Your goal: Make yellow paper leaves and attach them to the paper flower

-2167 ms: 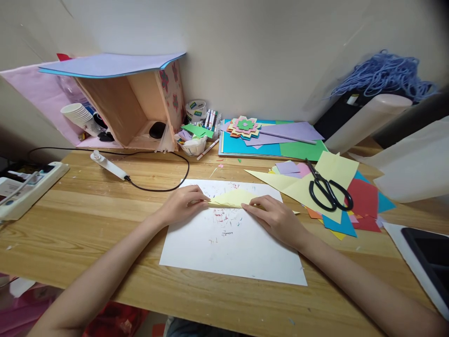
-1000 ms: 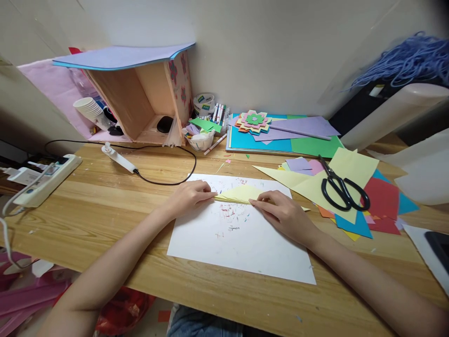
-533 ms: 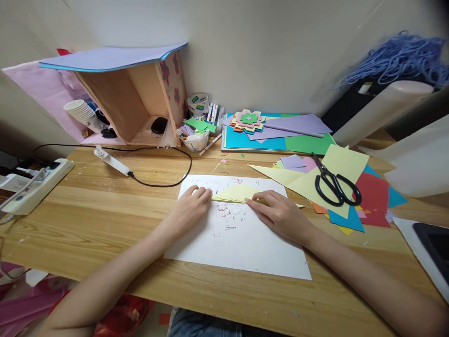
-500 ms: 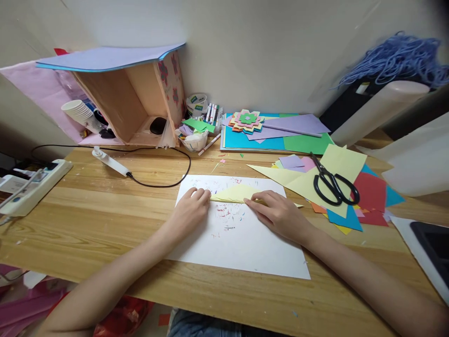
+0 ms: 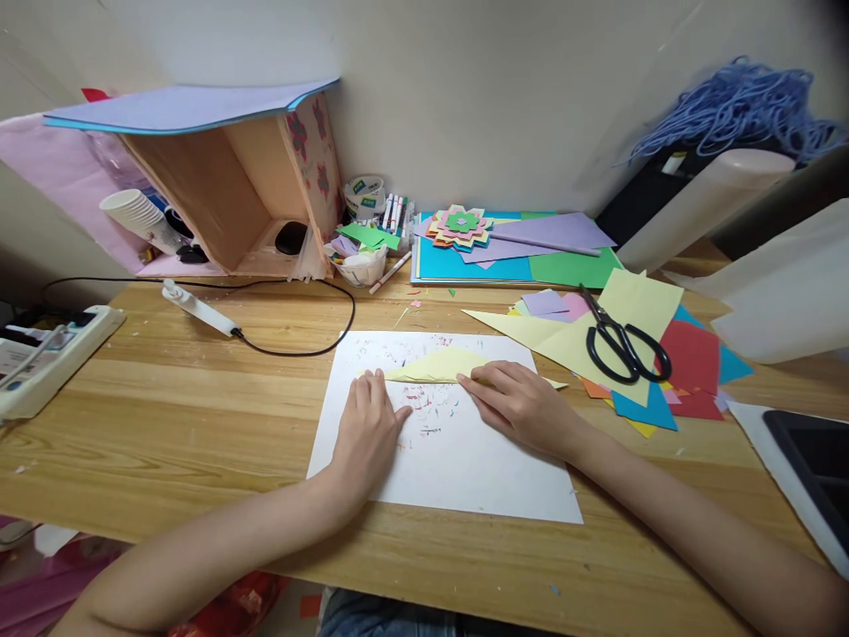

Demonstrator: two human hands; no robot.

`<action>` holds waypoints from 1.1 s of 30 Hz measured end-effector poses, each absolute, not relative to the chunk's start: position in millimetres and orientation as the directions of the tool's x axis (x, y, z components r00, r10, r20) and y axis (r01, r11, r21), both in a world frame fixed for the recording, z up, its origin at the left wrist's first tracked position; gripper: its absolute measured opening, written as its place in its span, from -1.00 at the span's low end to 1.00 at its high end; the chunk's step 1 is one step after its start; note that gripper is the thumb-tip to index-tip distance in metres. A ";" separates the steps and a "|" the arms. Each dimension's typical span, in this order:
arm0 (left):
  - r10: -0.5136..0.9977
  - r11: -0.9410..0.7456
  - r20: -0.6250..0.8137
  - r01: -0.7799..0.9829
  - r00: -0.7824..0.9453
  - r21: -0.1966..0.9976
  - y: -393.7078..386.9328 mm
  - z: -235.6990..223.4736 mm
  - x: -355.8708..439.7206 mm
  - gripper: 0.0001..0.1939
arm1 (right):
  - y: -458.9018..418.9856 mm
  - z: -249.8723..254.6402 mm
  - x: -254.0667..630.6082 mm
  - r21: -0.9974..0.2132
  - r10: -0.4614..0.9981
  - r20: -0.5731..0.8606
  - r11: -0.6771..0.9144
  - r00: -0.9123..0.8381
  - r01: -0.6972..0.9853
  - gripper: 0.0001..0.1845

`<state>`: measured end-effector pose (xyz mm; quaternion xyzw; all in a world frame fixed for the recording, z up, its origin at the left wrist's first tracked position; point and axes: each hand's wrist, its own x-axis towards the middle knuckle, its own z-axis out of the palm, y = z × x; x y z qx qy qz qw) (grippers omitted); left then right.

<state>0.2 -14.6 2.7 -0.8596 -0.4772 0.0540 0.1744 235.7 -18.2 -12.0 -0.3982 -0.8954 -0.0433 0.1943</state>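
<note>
A pale yellow sheet of paper [image 5: 434, 364], its near edge folded into a narrow strip, lies on a marked white sheet [image 5: 464, 469]. My left hand [image 5: 371, 429] rests flat at the yellow paper's left end, fingertips on it and thumb spread to the side. At the right part of the fold, my right hand [image 5: 521, 402] has its fingers closed on the paper's near edge. The paper's pointed right tip shows beyond that hand. Black-handled scissors [image 5: 627, 345] lie to the right on other cut paper, apart from both hands.
Coloured paper scraps [image 5: 693, 363] spread at the right, near a dark tablet-like object [image 5: 809, 473]. Behind stand a layered paper flower [image 5: 461, 226], a tub of scraps [image 5: 362, 265] and an open box [image 5: 232, 195]. A cable [image 5: 298, 352] and a power strip [image 5: 59, 358] lie left.
My left hand has gone from a curled grip to lying flatter, with its thumb out and its wrist nearer the paper. The right hand stays at the fold. The view has shifted slightly.
</note>
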 end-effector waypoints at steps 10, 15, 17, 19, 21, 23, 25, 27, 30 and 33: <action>0.847 -0.457 0.103 0.813 0.522 -0.360 -16.1 5.3 1.1 -0.40 | -17.8 -12.5 232.4 -0.062 0.717 0.425 0.631 -0.552 0.773 -0.79; 0.813 -0.478 0.222 0.835 0.538 -0.272 -6.2 15.8 1.8 -0.43 | -16.9 -11.9 229.2 0.018 0.716 0.407 0.615 -0.568 0.788 -0.77; 0.756 -0.543 0.275 0.804 0.594 -0.241 0.4 17.0 7.4 -0.49 | -15.5 -11.2 228.2 0.044 0.701 0.410 0.624 -0.584 0.780 -0.78; 0.639 -0.684 0.287 0.698 0.713 -0.211 8.3 14.5 17.2 -0.60 | -13.7 -11.2 227.8 0.058 0.682 0.430 0.632 -0.591 0.772 -0.78; 0.501 -0.816 0.253 0.549 0.827 -0.178 17.2 9.7 29.3 -0.71 | -12.0 -11.5 227.6 0.052 0.674 0.457 0.631 -0.580 0.774 -0.78; 0.446 -0.872 0.191 0.473 0.874 -0.129 26.0 6.3 40.5 -0.77 | -11.0 -11.0 227.6 0.023 0.679 0.485 0.620 -0.551 0.784 -0.78; 0.468 -0.874 0.166 0.482 0.868 -0.055 32.8 7.5 47.3 -0.79 | -10.6 -8.2 227.8 -0.038 0.696 0.513 0.603 -0.502 0.797 -0.79; 0.533 -0.845 0.180 0.531 0.827 0.063 36.7 14.7 48.7 -0.80 | -10.7 -1.6 228.9 -0.139 0.731 0.520 0.583 -0.442 0.800 -0.81; 0.650 -0.739 0.144 0.576 0.746 0.349 38.5 32.4 43.9 -0.81 | -11.0 15.1 232.2 -0.335 0.792 0.465 0.570 -0.395 0.750 -0.85; 0.699 -0.562 0.006 0.544 0.715 0.623 40.7 48.2 38.6 -0.84 | -11.4 33.7 236.5 -0.527 0.843 0.340 0.538 -0.417 0.658 -0.87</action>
